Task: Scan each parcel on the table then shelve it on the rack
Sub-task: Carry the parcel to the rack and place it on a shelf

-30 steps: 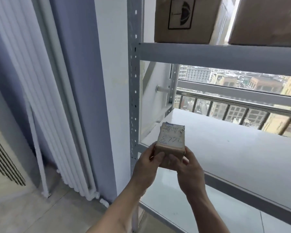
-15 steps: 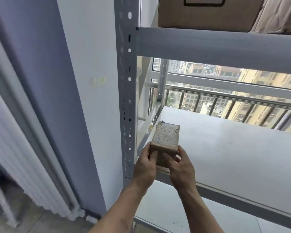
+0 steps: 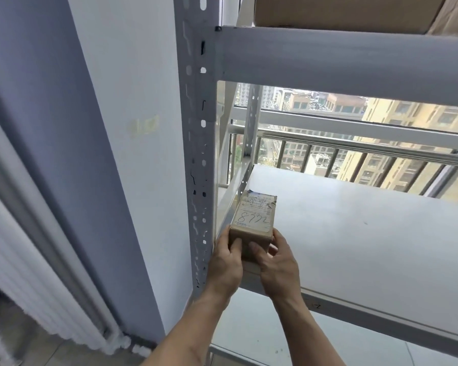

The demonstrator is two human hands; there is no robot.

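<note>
A small brown parcel (image 3: 254, 220) with a white label and the handwritten number 8772 sits at the front left corner of the rack's white middle shelf (image 3: 354, 233). My left hand (image 3: 226, 260) grips its near left side, thumb on the front face. My right hand (image 3: 278, 260) grips its near right side, fingers curled round the corner. The parcel's underside is hidden, so I cannot tell whether it rests fully on the shelf.
The grey perforated rack post (image 3: 198, 154) stands just left of the parcel. Cardboard boxes (image 3: 341, 11) fill the shelf above. A lower shelf (image 3: 262, 339) lies beneath. A window railing (image 3: 354, 151) runs behind the rack; a white radiator (image 3: 24, 260) stands at the left.
Both hands have carried the parcel forward from in front of the rack onto the front left corner of the middle shelf. The view has moved closer to the rack.
</note>
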